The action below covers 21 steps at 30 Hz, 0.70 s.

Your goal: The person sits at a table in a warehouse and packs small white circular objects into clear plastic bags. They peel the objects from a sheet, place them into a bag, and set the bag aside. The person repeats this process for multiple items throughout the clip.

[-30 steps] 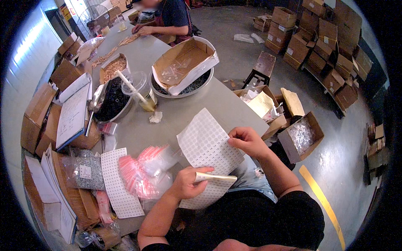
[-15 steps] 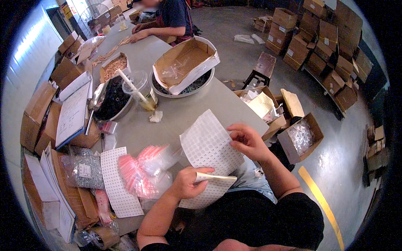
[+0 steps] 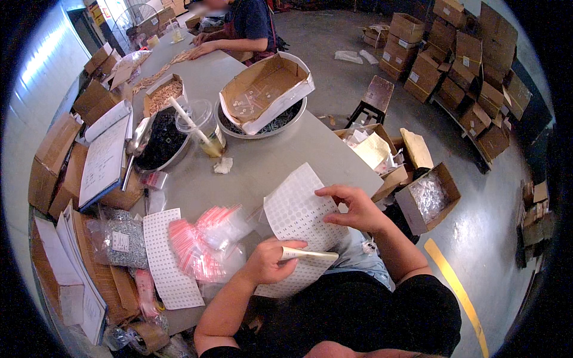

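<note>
My left hand is closed on white sheets of small round stickers, with a folded edge sticking out between thumb and fingers. The upper sticker sheet stands tilted over the table edge, part of its dots bare of print. At its right edge is my right hand, index finger and thumb spread apart, the index tip over the sheet; I see nothing held between them. Left of my left hand lies a pile of clear zip bags with red-striped tops, beside another sticker sheet lying flat.
A cardboard tray rests on a metal bowl of dark screws. Beside it stand a plastic cup with a straw and a bowl of black parts. A clipboard and cartons line the left. A co-worker sits at the far end.
The upper sticker sheet has dipped slightly toward me and to the right. My right hand has shifted left and down, its index finger and thumb now stretched out and apart.
</note>
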Each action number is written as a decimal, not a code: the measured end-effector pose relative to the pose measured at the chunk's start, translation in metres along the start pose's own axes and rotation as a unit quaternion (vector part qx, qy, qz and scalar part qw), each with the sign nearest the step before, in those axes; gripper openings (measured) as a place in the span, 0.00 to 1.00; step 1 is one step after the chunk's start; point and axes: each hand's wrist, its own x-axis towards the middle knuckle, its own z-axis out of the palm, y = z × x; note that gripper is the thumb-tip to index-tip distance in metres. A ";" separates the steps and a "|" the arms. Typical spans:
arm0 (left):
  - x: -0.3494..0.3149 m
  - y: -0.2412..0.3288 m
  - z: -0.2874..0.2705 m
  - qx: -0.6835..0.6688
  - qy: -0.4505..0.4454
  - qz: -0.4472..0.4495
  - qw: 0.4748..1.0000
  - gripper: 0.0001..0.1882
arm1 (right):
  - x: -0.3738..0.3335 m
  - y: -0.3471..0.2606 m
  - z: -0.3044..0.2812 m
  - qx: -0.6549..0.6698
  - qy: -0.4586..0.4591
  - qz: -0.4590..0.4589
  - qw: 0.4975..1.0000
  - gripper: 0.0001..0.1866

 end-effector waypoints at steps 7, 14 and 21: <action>0.000 0.003 -0.001 -0.009 -0.005 -0.013 1.000 0.15 | -0.001 -0.005 -0.002 -0.001 -0.010 0.000 1.000 0.31; 0.002 0.005 -0.002 -0.014 -0.007 -0.021 1.000 0.15 | -0.004 -0.006 -0.003 0.008 -0.024 0.008 1.000 0.33; 0.000 0.003 -0.001 -0.015 -0.014 -0.017 1.000 0.15 | -0.002 0.003 -0.003 -0.012 -0.010 -0.025 1.000 0.34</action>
